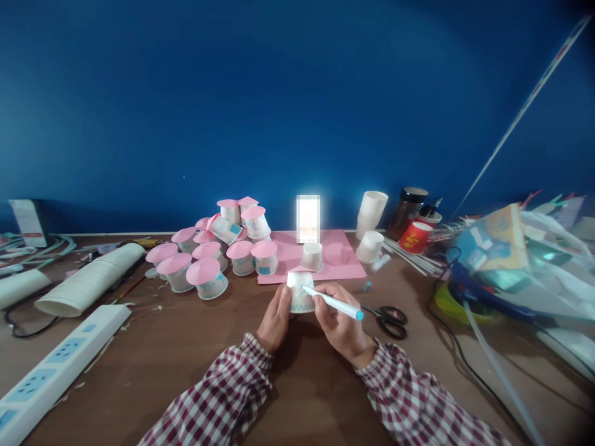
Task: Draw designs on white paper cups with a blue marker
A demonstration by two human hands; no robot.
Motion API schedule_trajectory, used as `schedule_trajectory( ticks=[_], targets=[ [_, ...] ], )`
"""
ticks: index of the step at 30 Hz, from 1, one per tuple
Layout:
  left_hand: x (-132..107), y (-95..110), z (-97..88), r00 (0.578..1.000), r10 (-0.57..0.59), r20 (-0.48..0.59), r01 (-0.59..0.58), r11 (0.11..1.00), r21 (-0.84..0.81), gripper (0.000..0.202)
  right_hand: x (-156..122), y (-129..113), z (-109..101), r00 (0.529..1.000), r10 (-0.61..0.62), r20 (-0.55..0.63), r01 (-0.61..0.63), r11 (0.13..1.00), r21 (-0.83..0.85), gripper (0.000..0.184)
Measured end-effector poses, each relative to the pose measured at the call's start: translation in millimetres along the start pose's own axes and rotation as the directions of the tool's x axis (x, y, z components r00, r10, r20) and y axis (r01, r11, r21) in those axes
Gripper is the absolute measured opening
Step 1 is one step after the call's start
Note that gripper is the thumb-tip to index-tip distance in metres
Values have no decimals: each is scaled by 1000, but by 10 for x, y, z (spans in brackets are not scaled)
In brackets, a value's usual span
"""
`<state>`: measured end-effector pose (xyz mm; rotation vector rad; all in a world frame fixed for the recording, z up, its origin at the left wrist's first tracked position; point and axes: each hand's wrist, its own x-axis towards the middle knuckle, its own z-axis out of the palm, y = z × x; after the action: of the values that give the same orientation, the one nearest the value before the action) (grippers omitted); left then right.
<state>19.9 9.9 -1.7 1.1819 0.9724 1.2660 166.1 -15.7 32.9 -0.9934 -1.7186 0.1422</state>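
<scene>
My left hand (275,319) grips the left side of an upside-down white paper cup (301,296) marked with a blue zigzag near its rim. In my right hand (341,325) is a white felt-tip pen (337,303) with a blue end, its tip at the cup's wall. Behind this cup, another upturned paper cup (312,257) stands on a pink paper sheet (344,266). To the left, several cups topped with pink paper cones (207,272) stand in a group, some stacked. A small blue pen cap (367,286) lies right of my hands.
Black-handled scissors (391,322) lie close to my right hand. A white power strip (60,362) and a long stack of paper cups (90,279) are on the left. Rightward are a red cup (415,238), a dark jar (409,207), cables and a plastic bag (553,248).
</scene>
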Motion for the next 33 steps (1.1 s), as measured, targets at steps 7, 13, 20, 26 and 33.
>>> schedule_trajectory(
  ticks=[7, 13, 20, 26, 33],
  targets=[
    [-4, -22, -8, 1000, 11, 6, -11, 999, 32, 47, 10, -3, -7, 1000, -3, 3, 3, 1000, 2, 11],
    [-20, 34, -6, 996, 83, 43, -88, 986, 144, 45, 20, -13, -14, 1000, 0, -5, 0, 1000, -25, 13],
    [-37, 92, 3, 989, 121, 79, -136, 968, 213, 41, 14, 0, -10, 1000, 5, -5, -5, 1000, -21, 12],
    [-48, 104, 10, 985, 142, 94, -159, 963, 219, 42, 23, -5, -10, 1000, -1, -14, 1, 1000, -14, 12],
    [-68, 113, 13, 982, 147, 118, -173, 949, 262, 41, 30, -2, -16, 1000, -9, -18, 9, 1000, -2, 10]
  ],
)
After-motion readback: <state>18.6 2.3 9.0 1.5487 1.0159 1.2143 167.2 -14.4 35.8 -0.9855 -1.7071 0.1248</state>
